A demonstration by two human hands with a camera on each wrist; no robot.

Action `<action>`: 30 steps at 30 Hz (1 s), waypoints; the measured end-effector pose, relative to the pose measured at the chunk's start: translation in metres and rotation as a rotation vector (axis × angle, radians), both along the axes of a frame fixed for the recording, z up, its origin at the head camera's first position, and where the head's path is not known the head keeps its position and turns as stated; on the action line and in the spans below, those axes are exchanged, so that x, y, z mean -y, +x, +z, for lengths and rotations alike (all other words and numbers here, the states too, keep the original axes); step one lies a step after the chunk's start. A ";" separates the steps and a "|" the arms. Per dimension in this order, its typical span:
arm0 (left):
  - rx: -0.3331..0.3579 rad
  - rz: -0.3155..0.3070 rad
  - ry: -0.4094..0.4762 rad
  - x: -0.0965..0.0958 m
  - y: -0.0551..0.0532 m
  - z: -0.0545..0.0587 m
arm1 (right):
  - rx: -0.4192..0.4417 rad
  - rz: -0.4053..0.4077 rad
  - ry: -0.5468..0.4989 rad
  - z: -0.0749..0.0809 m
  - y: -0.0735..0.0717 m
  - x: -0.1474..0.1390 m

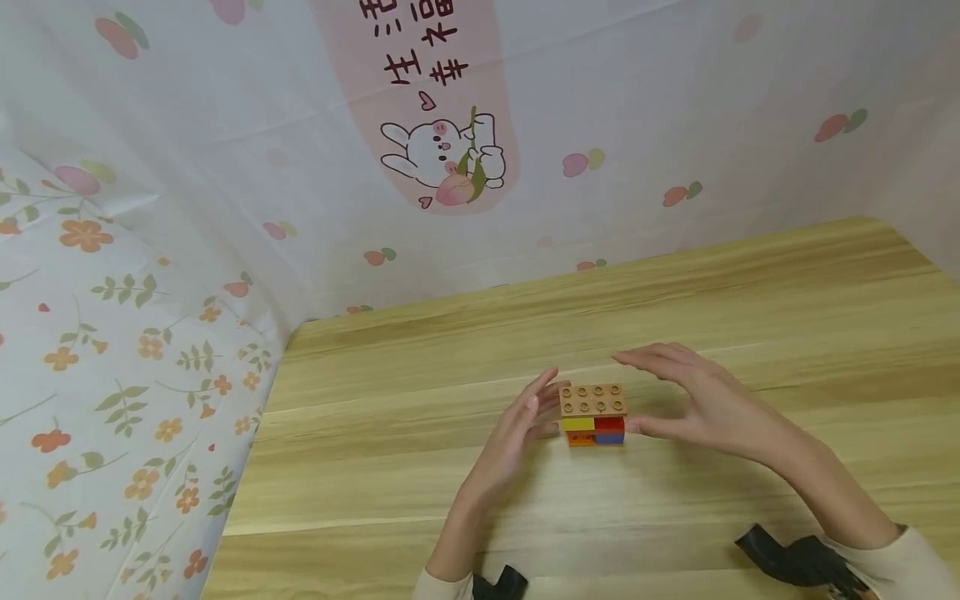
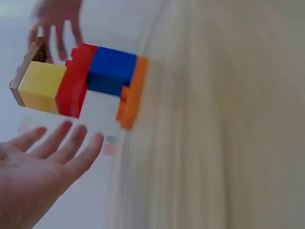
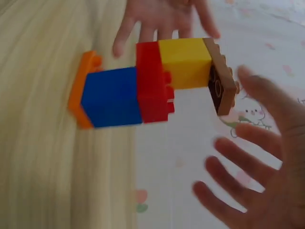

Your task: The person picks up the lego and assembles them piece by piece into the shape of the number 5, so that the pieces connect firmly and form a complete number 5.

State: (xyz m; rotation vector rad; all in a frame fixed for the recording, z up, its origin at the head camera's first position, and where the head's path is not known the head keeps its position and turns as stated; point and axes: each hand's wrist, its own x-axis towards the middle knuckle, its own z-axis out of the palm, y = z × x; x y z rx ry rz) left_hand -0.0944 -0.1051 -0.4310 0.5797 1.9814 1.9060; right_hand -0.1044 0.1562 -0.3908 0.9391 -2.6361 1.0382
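A small stack of toy building bricks stands upright on the wooden table (image 1: 360, 467). An orange plate (image 2: 135, 95) forms its base, with a blue brick (image 3: 114, 98) on one end. Over that lies a red brick (image 2: 76, 86), then a yellow brick (image 3: 185, 63), and a studded brown plate (image 1: 592, 407) on top. The brown and orange plates each overhang on one side. My left hand (image 1: 506, 437) is beside the stack's left side, fingers spread and relaxed. To the right, my right hand (image 1: 708, 404) has thumb and fingers parted. Both wrist views show the hands apart from the bricks.
A white cloth (image 1: 637, 100) with a rabbit print (image 1: 442, 158) hangs behind the table. Flower-patterned cloth (image 1: 127, 375) covers the left side. Black straps (image 1: 802, 560) sit near the wrists.
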 end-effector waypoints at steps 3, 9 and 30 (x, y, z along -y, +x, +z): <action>-0.141 0.051 -0.145 0.013 0.003 -0.005 | -0.166 0.017 -0.028 -0.001 0.005 -0.005; -0.761 0.104 -0.544 0.030 0.004 -0.003 | -0.605 0.161 -0.029 -0.013 0.015 -0.001; -1.453 0.065 -0.920 0.018 -0.017 -0.036 | -0.508 0.110 0.301 -0.062 0.014 0.003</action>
